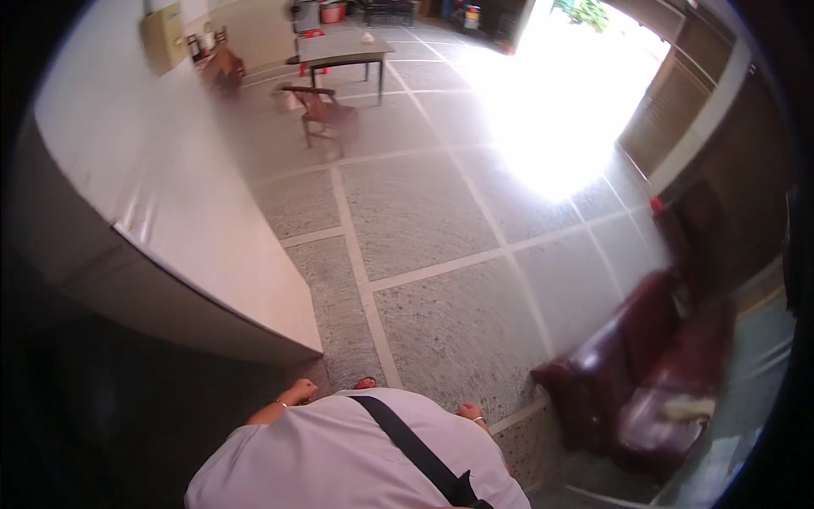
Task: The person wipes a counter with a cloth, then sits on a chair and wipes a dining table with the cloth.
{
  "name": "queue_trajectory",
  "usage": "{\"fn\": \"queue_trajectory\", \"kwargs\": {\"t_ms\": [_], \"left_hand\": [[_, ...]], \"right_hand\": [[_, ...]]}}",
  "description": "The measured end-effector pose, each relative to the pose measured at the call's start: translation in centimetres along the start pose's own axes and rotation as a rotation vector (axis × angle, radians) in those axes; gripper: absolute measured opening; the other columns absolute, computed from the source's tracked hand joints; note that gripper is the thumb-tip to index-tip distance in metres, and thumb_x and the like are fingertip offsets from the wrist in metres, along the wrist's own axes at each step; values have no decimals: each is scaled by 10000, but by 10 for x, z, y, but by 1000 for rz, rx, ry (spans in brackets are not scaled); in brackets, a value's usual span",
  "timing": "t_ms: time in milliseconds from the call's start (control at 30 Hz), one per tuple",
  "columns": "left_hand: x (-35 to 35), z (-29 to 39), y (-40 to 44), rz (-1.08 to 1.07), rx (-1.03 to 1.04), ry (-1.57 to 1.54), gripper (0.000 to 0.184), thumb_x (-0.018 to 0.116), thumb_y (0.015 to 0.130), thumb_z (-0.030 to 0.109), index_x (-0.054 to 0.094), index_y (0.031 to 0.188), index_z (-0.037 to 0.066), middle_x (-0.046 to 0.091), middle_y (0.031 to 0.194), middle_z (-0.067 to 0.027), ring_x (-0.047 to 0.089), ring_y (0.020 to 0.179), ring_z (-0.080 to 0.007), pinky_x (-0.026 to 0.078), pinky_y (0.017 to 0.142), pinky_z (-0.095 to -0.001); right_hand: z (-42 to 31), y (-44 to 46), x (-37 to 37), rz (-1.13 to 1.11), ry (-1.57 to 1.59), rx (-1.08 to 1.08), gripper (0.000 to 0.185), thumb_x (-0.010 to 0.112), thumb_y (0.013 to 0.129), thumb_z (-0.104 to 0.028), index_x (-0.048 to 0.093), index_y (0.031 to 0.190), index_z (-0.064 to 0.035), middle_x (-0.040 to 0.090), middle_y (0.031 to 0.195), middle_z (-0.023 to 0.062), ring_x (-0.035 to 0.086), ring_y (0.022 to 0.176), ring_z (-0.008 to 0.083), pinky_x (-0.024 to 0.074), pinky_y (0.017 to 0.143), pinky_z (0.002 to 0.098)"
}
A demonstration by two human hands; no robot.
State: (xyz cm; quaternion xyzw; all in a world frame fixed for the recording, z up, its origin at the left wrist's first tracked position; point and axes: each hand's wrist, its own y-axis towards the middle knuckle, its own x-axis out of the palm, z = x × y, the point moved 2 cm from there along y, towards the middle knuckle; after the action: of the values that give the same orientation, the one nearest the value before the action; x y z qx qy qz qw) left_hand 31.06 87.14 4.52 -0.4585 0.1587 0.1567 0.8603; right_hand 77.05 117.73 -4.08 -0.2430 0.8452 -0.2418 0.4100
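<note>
My left hand (pixel 300 390) is low in the view, beside my body near the foot of the pale wall (pixel 212 220). Its fingers look curled, and whether anything is inside them is too small to make out. On the other side of my body, my right hand (pixel 469 411) hangs over the grey floor (pixel 449 331), its fingers bent in and their inner side hidden. A band circles each wrist. Between the hands are my light shirt (pixel 331 441) with a black strap (pixel 407 441) across it and the tip of a red shoe (pixel 365 383).
A dark red sofa (pixel 593 373) stands at the lower right. Farther off are a wooden chair (pixel 318 106) and a table (pixel 348 51) with a small white object on it. Bright light enters through an opening at the upper right.
</note>
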Motion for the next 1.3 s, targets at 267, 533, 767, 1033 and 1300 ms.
{"fn": "queue_trajectory", "kwargs": {"t_ms": [267, 533, 767, 1033, 1300], "left_hand": [[13, 35, 49, 21, 114, -46, 225, 558, 816, 219, 628, 858, 10, 605, 663, -82, 575, 521, -168, 486, 491, -321], [6, 65, 58, -29, 108, 141, 236, 565, 802, 235, 648, 814, 14, 638, 684, -91, 615, 570, -183, 503, 548, -331], [2, 60, 68, -24, 214, 202, 248, 575, 796, 249, 663, 793, 17, 652, 696, -115, 630, 586, -207, 504, 558, -352], [-3, 72, 66, 1, 133, 227, 260, 566, 800, 262, 661, 855, 26, 650, 697, -119, 630, 607, -224, 508, 584, -358], [-3, 20, 115, -61, 212, 294, 292, 556, 792, 293, 688, 844, 37, 669, 808, -149, 650, 801, -277, 498, 728, -387]], "right_hand": [[6, -24, -20, -42, -164, 89, 317, 520, 775, -294, 667, 953, -77, 674, 839, 128, 653, 800, 254, 503, 742, 371], [-11, -30, -24, 8, -123, 105, 316, 532, 775, -301, 668, 970, -92, 653, 981, 141, 622, 927, 301, 481, 803, 398], [-44, -51, -35, -72, -29, 74, 317, 517, 790, -297, 669, 939, -62, 659, 926, 157, 632, 862, 317, 484, 762, 396], [33, -8, 6, -12, -64, -30, 313, 500, 777, -265, 656, 903, -25, 641, 875, 201, 616, 835, 376, 476, 760, 415], [-28, -47, -15, 67, -114, -33, 309, 478, 783, -259, 641, 901, -24, 631, 924, 204, 606, 871, 368, 472, 773, 421]]}}
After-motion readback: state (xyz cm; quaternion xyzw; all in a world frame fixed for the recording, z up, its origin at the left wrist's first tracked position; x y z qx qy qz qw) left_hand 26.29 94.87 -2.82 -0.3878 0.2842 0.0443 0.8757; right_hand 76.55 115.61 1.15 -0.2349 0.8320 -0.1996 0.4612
